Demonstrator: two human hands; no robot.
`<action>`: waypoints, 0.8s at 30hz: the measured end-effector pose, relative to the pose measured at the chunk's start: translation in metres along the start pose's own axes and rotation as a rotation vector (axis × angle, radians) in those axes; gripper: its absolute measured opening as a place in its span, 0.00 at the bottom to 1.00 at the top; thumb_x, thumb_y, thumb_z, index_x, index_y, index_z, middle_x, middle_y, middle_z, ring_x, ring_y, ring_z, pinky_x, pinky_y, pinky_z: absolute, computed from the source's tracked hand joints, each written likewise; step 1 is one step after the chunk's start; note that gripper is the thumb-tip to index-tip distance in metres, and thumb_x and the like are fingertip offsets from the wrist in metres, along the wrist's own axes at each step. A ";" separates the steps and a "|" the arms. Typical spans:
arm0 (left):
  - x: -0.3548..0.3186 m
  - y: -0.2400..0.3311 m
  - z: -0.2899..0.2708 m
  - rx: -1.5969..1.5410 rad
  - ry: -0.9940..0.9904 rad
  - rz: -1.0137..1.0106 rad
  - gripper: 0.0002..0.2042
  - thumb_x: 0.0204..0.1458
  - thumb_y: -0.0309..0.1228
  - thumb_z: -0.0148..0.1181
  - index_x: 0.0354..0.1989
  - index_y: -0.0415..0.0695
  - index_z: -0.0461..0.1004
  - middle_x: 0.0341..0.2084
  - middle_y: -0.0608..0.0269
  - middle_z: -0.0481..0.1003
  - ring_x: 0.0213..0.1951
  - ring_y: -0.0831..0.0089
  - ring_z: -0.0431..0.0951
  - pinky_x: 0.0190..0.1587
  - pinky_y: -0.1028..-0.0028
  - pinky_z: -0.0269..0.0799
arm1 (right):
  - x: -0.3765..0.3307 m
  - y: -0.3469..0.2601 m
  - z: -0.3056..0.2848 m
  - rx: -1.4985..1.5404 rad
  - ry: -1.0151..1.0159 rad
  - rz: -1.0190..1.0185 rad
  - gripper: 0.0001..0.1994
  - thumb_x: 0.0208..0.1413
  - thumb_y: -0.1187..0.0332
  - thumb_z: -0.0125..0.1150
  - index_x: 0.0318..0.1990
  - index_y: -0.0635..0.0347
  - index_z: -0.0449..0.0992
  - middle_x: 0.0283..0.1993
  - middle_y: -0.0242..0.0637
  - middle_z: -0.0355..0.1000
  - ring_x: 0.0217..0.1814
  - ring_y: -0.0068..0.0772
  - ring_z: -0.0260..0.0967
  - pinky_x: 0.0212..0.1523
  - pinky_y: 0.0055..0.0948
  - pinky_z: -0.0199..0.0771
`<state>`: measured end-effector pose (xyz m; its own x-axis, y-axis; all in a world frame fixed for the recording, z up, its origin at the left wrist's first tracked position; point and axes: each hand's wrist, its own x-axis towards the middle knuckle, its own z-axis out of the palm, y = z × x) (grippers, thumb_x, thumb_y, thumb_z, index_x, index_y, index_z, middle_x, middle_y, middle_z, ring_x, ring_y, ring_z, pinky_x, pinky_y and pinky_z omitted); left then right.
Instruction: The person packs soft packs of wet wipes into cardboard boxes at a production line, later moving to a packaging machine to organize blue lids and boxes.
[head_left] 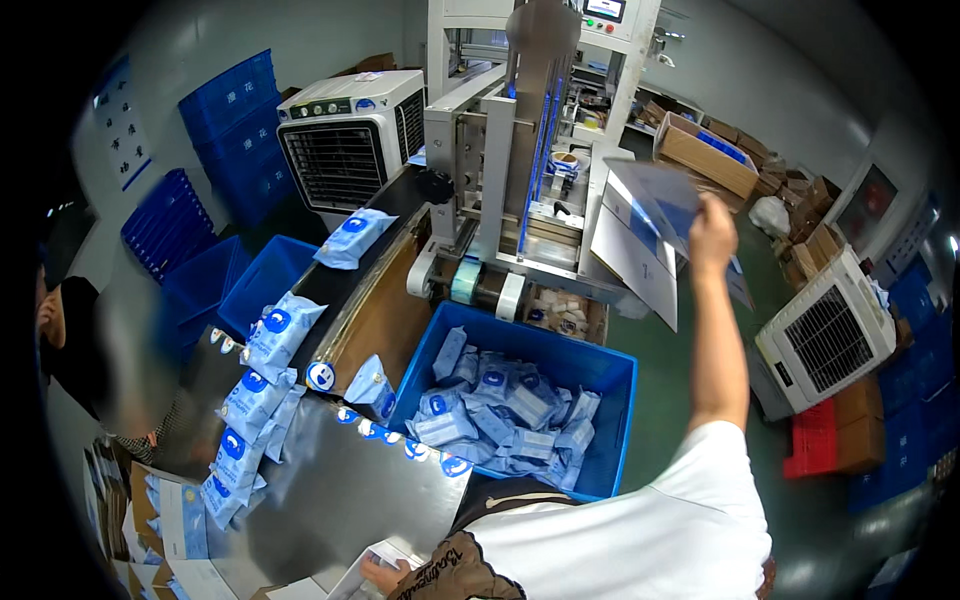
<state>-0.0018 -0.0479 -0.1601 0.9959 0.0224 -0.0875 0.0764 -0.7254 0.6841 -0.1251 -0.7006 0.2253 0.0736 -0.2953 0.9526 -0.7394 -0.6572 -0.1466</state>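
My right arm reaches up to the right, and my right hand [713, 235] is closed on the edge of flat cardboard cartons [637, 250], white and blue, held up beside the machine. Low in the view, my left hand [384, 574] grips the edge of a white carton [365, 568], which the lower rim of the view cuts off. Soft pale-blue packs [238, 462] lie in an overlapping row along the left of the metal table [330, 495]. One more pack [371, 388] leans at the table's far edge, and another pack [354, 238] lies on the dark conveyor belt [390, 205].
A blue bin [632, 400] full of similar packs stands right of the table, below the packing machine [497, 180]. Air coolers [830, 325] stand on both sides. Another person [75, 340] is at the far left, near opened cartons [185, 520]. Blue crates [235, 130] are stacked behind.
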 end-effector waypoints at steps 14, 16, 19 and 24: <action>0.005 0.066 -0.067 0.348 0.212 0.080 0.29 0.33 0.27 0.66 0.48 0.39 0.64 0.53 0.48 0.53 0.55 0.51 0.58 0.55 0.59 0.58 | -0.106 -0.014 -0.023 0.694 -0.238 0.466 0.06 0.52 0.72 0.59 0.36 0.64 0.76 0.20 0.22 0.63 0.22 0.11 0.53 0.22 0.16 0.54; 0.008 0.078 -0.068 0.301 0.256 0.310 0.29 0.33 0.27 0.67 0.48 0.39 0.64 0.54 0.48 0.53 0.55 0.51 0.57 0.55 0.59 0.58 | -0.125 -0.030 -0.040 0.728 -0.265 0.494 0.06 0.51 0.75 0.59 0.37 0.64 0.76 0.21 0.22 0.64 0.23 0.10 0.54 0.23 0.14 0.54; 0.030 0.130 -0.053 0.171 0.176 0.625 0.29 0.34 0.28 0.68 0.49 0.39 0.64 0.55 0.48 0.52 0.56 0.51 0.56 0.55 0.59 0.58 | -0.135 -0.024 -0.054 0.804 -0.118 0.589 0.05 0.52 0.75 0.58 0.36 0.64 0.75 0.23 0.20 0.63 0.23 0.10 0.54 0.23 0.13 0.54; 0.096 0.261 0.000 -0.104 -0.195 0.936 0.20 0.40 0.28 0.66 0.44 0.43 0.70 0.53 0.51 0.60 0.55 0.52 0.59 0.55 0.60 0.58 | -0.103 -0.002 -0.058 0.812 -0.191 0.588 0.07 0.57 0.69 0.56 0.35 0.64 0.74 0.25 0.21 0.64 0.27 0.11 0.54 0.27 0.15 0.55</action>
<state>0.1133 -0.2351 0.0095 0.6307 -0.6563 0.4141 -0.7322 -0.3266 0.5976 -0.1699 -0.6284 0.1431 0.0031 -0.7821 0.6232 -0.0204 -0.6231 -0.7819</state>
